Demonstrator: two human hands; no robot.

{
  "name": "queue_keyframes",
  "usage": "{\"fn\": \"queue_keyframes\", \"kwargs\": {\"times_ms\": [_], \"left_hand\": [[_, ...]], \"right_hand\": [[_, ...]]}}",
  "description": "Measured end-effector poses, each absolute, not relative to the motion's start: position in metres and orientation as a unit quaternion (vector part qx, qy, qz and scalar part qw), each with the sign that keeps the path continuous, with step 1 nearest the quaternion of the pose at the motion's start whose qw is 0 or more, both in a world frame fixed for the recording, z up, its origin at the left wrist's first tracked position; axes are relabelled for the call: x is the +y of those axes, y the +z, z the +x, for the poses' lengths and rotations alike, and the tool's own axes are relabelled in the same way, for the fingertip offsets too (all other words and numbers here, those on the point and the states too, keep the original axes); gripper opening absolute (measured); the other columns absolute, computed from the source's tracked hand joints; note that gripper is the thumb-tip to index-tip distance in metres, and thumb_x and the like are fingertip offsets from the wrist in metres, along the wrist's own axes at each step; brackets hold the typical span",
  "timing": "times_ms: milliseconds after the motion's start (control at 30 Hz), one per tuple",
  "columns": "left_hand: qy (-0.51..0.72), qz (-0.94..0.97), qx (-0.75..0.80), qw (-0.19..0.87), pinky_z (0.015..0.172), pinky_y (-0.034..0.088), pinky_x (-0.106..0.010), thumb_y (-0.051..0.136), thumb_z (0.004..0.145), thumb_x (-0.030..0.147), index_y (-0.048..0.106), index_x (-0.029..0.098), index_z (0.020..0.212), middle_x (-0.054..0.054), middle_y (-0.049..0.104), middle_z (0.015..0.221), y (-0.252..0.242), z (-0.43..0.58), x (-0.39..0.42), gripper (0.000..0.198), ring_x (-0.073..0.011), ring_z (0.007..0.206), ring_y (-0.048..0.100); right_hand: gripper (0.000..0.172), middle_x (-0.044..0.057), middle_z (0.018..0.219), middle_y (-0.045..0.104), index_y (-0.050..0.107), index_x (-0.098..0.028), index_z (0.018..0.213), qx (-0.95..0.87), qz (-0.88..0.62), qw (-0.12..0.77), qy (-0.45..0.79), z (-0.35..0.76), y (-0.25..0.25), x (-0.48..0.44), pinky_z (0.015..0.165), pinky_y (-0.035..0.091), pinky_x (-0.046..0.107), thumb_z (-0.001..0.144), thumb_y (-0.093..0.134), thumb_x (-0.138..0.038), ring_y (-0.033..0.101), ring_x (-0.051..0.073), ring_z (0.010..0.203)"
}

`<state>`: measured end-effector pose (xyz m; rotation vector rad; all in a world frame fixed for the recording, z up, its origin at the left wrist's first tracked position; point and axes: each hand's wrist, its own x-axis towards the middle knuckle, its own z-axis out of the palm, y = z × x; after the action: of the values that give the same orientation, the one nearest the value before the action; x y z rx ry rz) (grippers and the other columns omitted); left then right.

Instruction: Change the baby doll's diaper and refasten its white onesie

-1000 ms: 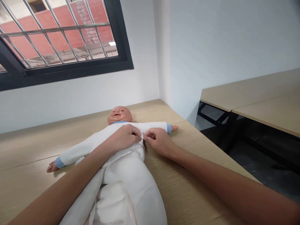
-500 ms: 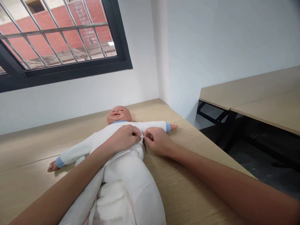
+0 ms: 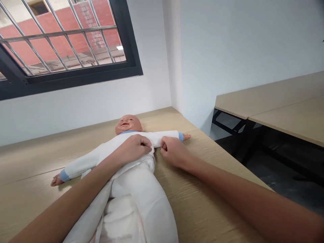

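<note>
A baby doll (image 3: 128,123) lies on its back, arms spread, in a white garment (image 3: 146,194) with a blue collar and blue cuffs. My left hand (image 3: 135,148) rests over the doll's belly, closed in a pinch on the edge of the white cloth at the doll's side. Just to the right, apart from it, my right hand (image 3: 174,150) is closed, fingers curled, near the doll's outstretched sleeve (image 3: 167,136). Whatever the right fingers might hold is hidden. White folded cloth (image 3: 121,212) shows between the garment's legs.
The doll lies on a light wooden table (image 3: 202,189) against the wall. A dark-framed window (image 3: 135,62) with metal bars is at the upper left. Across a gap on the right stands another wooden table (image 3: 286,104) with black legs.
My right hand has moved a little to the right, away from the left hand and the garment's edge. My left hand has stayed nearly still.
</note>
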<state>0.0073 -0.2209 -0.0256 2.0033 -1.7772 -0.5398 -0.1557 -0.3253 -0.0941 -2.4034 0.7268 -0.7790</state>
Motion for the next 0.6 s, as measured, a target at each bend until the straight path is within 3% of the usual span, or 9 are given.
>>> {"fn": "queue_keyframes", "kwargs": {"times_ms": [100, 133, 233, 400, 600], "left_hand": [[-0.191, 0.719, -0.636, 0.207, 0.059, 0.029, -0.024, 0.054, 0.077, 0.028, 0.059, 0.017, 0.067, 0.005, 0.050, 0.066, -0.027, 0.008, -0.221, 0.015, -0.0111, 0.065, 0.042], [-0.190, 0.718, -0.637, 0.208, 0.059, 0.029, -0.024, 0.054, 0.077, 0.028, 0.058, 0.017, 0.067, 0.005, 0.050, 0.066, -0.027, 0.008, -0.222, 0.015, -0.0111, 0.065, 0.042], [-0.190, 0.715, -0.640, 0.209, 0.060, 0.031, -0.024, 0.054, 0.077, 0.028, 0.060, 0.017, 0.067, 0.004, 0.053, 0.067, -0.028, 0.009, -0.223, 0.016, -0.0117, 0.066, 0.045], [-0.183, 0.711, -0.646, 0.208, 0.060, 0.033, -0.025, 0.053, 0.077, 0.028, 0.064, 0.018, 0.069, 0.003, 0.058, 0.068, -0.030, 0.010, -0.223, 0.017, -0.0131, 0.067, 0.049], [-0.191, 0.693, -0.657, 0.230, 0.062, 0.036, -0.024, 0.054, 0.076, 0.026, 0.066, 0.018, 0.069, 0.003, 0.062, 0.070, -0.032, 0.011, -0.224, 0.016, -0.0139, 0.069, 0.054]], "right_hand": [[0.008, 0.000, 0.069, 0.059, 0.055, -0.016, 0.078, 0.230, -0.866, 0.307, -0.320, -0.157, -0.087, -0.323, 0.057, 0.031, 0.023, 0.072, 0.055, -0.011, 0.047, 0.011, 0.062], [0.004, -0.001, 0.064, 0.057, 0.055, -0.016, 0.072, 0.234, -0.860, 0.330, -0.311, -0.157, -0.084, -0.321, 0.056, 0.031, 0.023, 0.072, 0.055, -0.012, 0.047, 0.011, 0.060], [0.018, 0.001, 0.056, 0.054, 0.052, -0.014, 0.057, 0.280, -0.819, 0.450, -0.220, -0.156, -0.074, -0.311, 0.050, 0.028, 0.023, 0.075, 0.053, -0.015, 0.045, 0.010, 0.053], [0.019, 0.006, 0.075, 0.065, 0.058, -0.012, 0.065, 0.297, -0.661, 0.663, -0.189, -0.151, -0.066, -0.300, 0.049, 0.035, 0.019, 0.083, 0.053, -0.017, 0.058, 0.011, 0.062], [0.012, 0.006, 0.071, 0.059, 0.057, -0.010, 0.071, 0.316, -0.524, 0.783, -0.114, -0.149, -0.061, -0.302, 0.043, 0.034, 0.014, 0.082, 0.052, -0.011, 0.052, 0.007, 0.057]]}}
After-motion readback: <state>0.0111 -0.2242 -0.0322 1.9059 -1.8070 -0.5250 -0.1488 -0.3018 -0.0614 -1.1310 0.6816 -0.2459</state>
